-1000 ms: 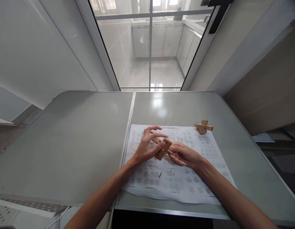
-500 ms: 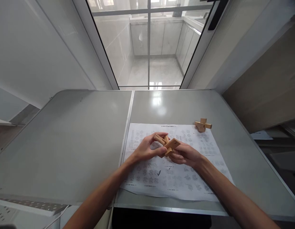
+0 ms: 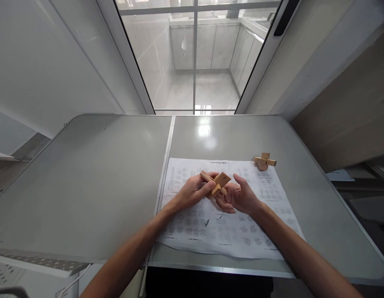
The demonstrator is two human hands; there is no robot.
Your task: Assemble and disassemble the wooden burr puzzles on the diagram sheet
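Several joined wooden pieces form a small crossed block assembly (image 3: 217,186) above the printed sheet. My left hand (image 3: 192,191) grips its left side, with the thumb across the front and the fingers behind. Against its lower right side rests my right hand (image 3: 241,196), palm turned up, thumb raised away and fingers apart. The fingertips of my right hand are partly behind the wooden pieces, so their exact contact is hard to see.
The white paper sheet (image 3: 192,244) with rows of small printed diagrams lies on the grey table (image 3: 86,186). At its upper right corner sits another crossed wooden assembly (image 3: 265,161). A glass door (image 3: 210,49) stands beyond the table.
My right hand has loosened, its thumb lifting off the wooden assembly and its fingers spreading. The assembly has tilted slightly in my left hand.
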